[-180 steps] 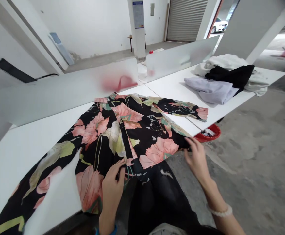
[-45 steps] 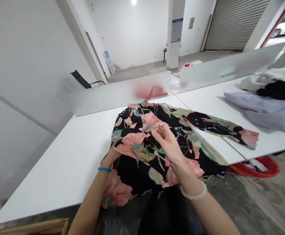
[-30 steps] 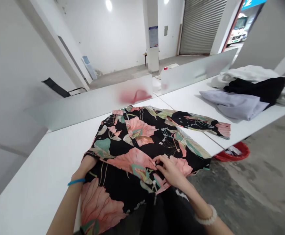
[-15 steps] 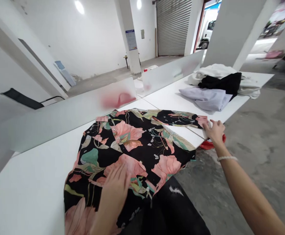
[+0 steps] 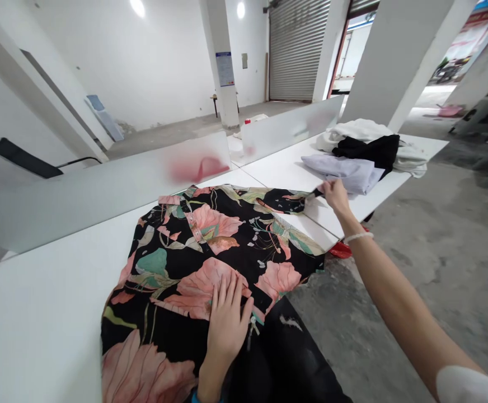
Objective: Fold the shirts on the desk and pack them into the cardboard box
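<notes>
A long-sleeved black shirt (image 5: pixel 223 246) printed with large pink flowers and green leaves lies spread on the white table (image 5: pixel 34 319), its lower part folded up over itself. My left hand (image 5: pixel 227 322) rests flat on the shirt's lower middle, fingers spread, holding nothing. My right hand (image 5: pixel 335 196) pinches the end of the shirt's sleeve (image 5: pixel 286 201) at the far right of the garment. The pink cuff is bunched and hidden in those fingers.
Beyond the hand, a folded lavender shirt (image 5: pixel 340 172) lies against a black garment (image 5: pixel 367 152) and a white one (image 5: pixel 353 131). A frosted divider (image 5: pixel 113 204) runs along the table's far side. A red basket (image 5: pixel 340 250) sits on the concrete floor below the table edge.
My right hand has taken hold of the cuff and drawn it inward, toward the shirt's body. My left hand has shifted slightly toward the shirt's right and now lies flat with its fingers visible.
</notes>
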`<state>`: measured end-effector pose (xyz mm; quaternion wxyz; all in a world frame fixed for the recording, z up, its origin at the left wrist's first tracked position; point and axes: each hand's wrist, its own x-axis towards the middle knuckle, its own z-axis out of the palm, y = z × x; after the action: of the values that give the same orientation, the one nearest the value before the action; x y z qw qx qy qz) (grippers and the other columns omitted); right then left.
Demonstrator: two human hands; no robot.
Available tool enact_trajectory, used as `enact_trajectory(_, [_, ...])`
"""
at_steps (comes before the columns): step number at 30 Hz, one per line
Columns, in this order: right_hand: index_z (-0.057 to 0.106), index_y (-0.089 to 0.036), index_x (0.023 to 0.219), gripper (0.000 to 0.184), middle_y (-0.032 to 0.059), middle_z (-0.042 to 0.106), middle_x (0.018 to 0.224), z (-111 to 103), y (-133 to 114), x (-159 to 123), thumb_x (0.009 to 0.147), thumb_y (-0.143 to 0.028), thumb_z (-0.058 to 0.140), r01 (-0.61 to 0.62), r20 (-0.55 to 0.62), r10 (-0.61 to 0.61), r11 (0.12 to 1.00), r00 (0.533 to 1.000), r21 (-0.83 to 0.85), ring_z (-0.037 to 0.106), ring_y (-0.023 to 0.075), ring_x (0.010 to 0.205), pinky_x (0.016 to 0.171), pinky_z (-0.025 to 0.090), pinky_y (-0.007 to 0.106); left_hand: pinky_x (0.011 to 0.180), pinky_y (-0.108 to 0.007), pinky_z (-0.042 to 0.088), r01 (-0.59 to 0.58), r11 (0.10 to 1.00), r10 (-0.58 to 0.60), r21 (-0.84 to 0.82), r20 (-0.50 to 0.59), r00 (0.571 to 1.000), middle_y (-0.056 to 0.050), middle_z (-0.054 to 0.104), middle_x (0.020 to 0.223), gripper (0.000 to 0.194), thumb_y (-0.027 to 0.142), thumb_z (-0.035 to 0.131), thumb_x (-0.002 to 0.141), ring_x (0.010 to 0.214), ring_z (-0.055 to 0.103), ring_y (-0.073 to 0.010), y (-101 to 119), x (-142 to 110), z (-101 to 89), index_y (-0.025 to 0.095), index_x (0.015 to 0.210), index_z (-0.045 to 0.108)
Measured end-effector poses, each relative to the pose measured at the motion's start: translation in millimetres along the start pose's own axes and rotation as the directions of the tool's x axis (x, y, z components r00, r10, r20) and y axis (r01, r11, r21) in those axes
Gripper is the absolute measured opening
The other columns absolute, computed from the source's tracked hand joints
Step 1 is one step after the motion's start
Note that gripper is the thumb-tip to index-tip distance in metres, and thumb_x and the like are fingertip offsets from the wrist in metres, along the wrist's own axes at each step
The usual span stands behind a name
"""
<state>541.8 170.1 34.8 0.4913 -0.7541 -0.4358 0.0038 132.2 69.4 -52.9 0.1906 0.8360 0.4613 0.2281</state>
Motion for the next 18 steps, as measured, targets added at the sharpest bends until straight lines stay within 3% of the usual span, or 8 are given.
enact_trajectory(3, [0.047, -0.016, 0.091, 0.008, 0.0073, 0.06, 0.091, 22, -76, -4, 0.091, -0.023, 0.043, 0.098, 0.024, -0.101, 0.992, 0.995, 0.084, 0.055, 0.0132, 0.082, 0.076, 0.039, 0.028, 0.113, -0.051, 0.024, 0.152, 0.89, -0.186, -0.429, -0.038, 0.982, -0.009, 0.043, 0.144, 0.049, 0.043, 0.04, 0.092, 0.136, 0.033, -0.0269, -6, 0, -8.8, 0.023, 0.136, 0.046])
enact_trajectory(5, [0.049, -0.018, 0.092, 0.006, 0.0048, 0.061, 0.092, 34, -130, -34, 0.091, -0.021, 0.044, 0.29, 0.139, -0.344, 0.907, 0.929, 0.307, 0.056, 0.014, 0.082, 0.076, 0.041, 0.028, 0.109, -0.048, 0.033, 0.147, 0.709, -0.287, -0.689, -0.092, 0.953, -0.01, 0.045, 0.143, 0.05, 0.046, 0.036, 0.092, 0.132, 0.041, -0.0263, -14, -1, -15.6, 0.025, 0.136, 0.045])
enact_trajectory(7, [0.052, -0.019, 0.091, 0.008, 0.0035, 0.061, 0.088, 42, -173, -83, 0.092, -0.025, 0.046, 0.448, 0.295, -0.588, 0.786, 0.753, 0.426, 0.056, 0.0155, 0.081, 0.077, 0.042, 0.03, 0.104, -0.049, 0.04, 0.083, 0.594, -0.326, -0.8, -0.145, 0.934, -0.009, 0.048, 0.14, 0.051, 0.048, 0.03, 0.093, 0.126, 0.047, -0.0267, -25, -3, -23.2, 0.03, 0.139, 0.04])
enact_trajectory(8, [0.055, -0.02, 0.09, 0.011, 0.0031, 0.061, 0.085, 46, -187, -110, 0.092, -0.027, 0.047, 0.536, 0.367, -0.688, 0.721, 0.626, 0.439, 0.056, 0.0162, 0.08, 0.079, 0.042, 0.032, 0.101, -0.051, 0.042, 0.059, 0.571, -0.331, -0.819, -0.164, 0.929, -0.008, 0.048, 0.141, 0.051, 0.049, 0.027, 0.093, 0.125, 0.049, -0.0272, -30, -4, -27.1, 0.033, 0.14, 0.037])
enact_trajectory(10, [0.058, -0.02, 0.095, 0.015, 0.0034, 0.062, 0.084, 55, -197, -161, 0.093, -0.031, 0.048, 0.692, 0.484, -0.818, 0.544, 0.31, 0.475, 0.057, 0.0175, 0.082, 0.084, 0.042, 0.034, 0.098, -0.055, 0.043, 0.065, 0.659, -0.318, -0.749, -0.199, 0.927, -0.006, 0.044, 0.144, 0.051, 0.049, 0.021, 0.094, 0.126, 0.048, -0.0277, -38, -9, -34.0, 0.037, 0.142, 0.031])
enact_trajectory(12, [0.059, -0.018, 0.1, 0.023, 0.0063, 0.064, 0.091, 67, -187, -201, 0.094, -0.037, 0.047, 0.774, 0.552, -0.823, 0.436, 0.137, 0.459, 0.058, 0.0192, 0.089, 0.09, 0.041, 0.036, 0.103, -0.061, 0.034, 0.105, 0.801, -0.285, -0.59, -0.22, 0.933, -0.003, 0.038, 0.148, 0.049, 0.045, 0.022, 0.094, 0.134, 0.036, -0.0286, -42, -13, -38.7, 0.037, 0.14, 0.037])
enact_trajectory(15, [0.058, -0.017, 0.112, 0.03, 0.0121, 0.061, 0.114, 84, -153, -235, 0.094, -0.039, 0.048, 0.808, 0.609, -0.784, 0.434, 0.121, 0.398, 0.052, 0.0231, 0.113, 0.099, 0.038, 0.04, 0.112, -0.061, 0.013, 0.1, 0.968, -0.151, -0.231, -0.216, 0.965, -0.004, 0.038, 0.147, 0.042, 0.036, 0.034, 0.09, 0.141, 0.018, -0.0297, -42, -14, -40.3, 0.03, 0.125, 0.057])
enact_trajectory(18, [0.052, -0.02, 0.126, 0.038, 0.0126, 0.05, 0.135, 86, -122, -242, 0.093, -0.039, 0.048, 0.772, 0.647, -0.745, 0.505, 0.163, 0.387, 0.038, 0.0247, 0.131, 0.106, 0.032, 0.045, 0.115, -0.054, 0.015, 0.091, 0.981, -0.125, -0.168, -0.198, 0.972, -0.007, 0.047, 0.141, 0.043, 0.032, 0.032, 0.089, 0.135, 0.035, -0.0275, -39, -10, -41.0, 0.026, 0.12, 0.062])
